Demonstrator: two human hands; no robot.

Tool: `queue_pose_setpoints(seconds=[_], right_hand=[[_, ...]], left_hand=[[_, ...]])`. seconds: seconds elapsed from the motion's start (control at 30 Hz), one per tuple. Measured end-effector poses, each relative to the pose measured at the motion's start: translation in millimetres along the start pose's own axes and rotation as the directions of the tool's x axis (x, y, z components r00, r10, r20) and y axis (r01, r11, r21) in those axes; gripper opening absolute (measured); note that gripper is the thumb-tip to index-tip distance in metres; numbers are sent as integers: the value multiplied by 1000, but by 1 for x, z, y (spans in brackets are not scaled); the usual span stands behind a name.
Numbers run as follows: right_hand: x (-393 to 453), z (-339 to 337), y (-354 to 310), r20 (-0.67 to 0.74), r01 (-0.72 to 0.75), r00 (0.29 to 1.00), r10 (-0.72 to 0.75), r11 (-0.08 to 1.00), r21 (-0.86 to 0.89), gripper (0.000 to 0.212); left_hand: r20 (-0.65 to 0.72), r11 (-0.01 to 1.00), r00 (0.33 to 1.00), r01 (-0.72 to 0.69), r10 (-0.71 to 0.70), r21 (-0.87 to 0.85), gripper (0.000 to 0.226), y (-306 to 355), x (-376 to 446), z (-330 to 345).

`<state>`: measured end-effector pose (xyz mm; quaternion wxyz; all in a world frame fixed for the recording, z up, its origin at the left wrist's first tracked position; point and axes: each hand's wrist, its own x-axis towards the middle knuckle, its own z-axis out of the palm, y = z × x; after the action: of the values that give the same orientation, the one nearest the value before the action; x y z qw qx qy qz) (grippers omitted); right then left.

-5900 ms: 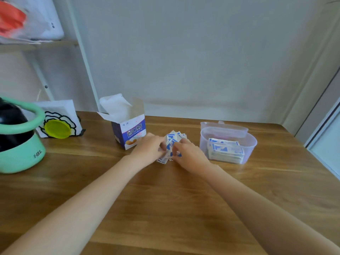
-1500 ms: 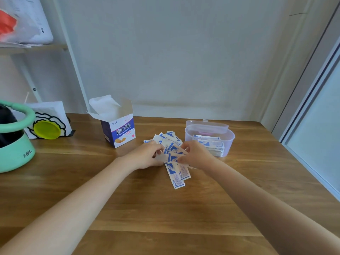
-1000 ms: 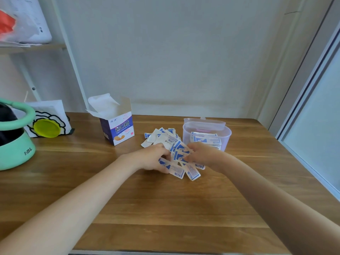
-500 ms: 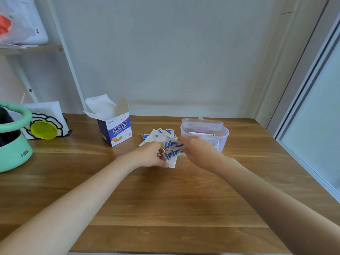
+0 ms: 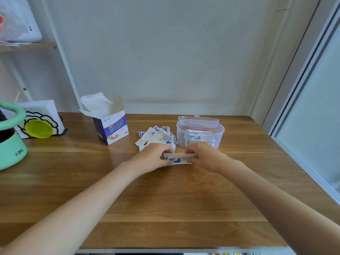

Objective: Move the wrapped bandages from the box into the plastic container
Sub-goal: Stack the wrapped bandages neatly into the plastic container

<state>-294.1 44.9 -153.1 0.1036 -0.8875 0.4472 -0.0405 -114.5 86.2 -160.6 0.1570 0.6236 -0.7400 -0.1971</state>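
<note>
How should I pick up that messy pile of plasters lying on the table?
Probably best from above. The loose pile of wrapped bandages lies flat and fanned out on the table, so no single edge holds them all. Sweep both sides together with your fingers, then pinch the gathered bundle by its short ends.

Soft, even daylight, with wide-angle bending at the edges

The scene is bright without harsh glare; the light seems to come from the pale glazed panel (image 5: 316, 111) on the right, and the wooden table (image 5: 165, 208) carries a mild sheen on its right side. Shadows are faint and soft, a thin one lying under the box (image 5: 111, 128) on its left. Straight lines bow outward at the left and right edges, as the shelf upright (image 5: 62, 57) shows. The middle is fairly sharp; the near forearms and far corners look slightly smeared.
</note>
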Motion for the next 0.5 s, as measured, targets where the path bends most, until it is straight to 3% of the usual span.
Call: queue_pose_setpoints(seconds=[0.2,0.4,0.5], right_hand=[[0,3,3,-20,30,999,-32,996,-84,31],[2,13,7,-30,105,993,-117,959,-264,28],[-2,9,4,-24,85,996,-91,976,-198,27]], left_hand=[[-99,998,995,16,-21,-55,21,-4,-7,4],[-113,953,991,-40,77,299,40,-2,-12,10],[-91,945,993,-38,72,325,41,0,-14,10]])
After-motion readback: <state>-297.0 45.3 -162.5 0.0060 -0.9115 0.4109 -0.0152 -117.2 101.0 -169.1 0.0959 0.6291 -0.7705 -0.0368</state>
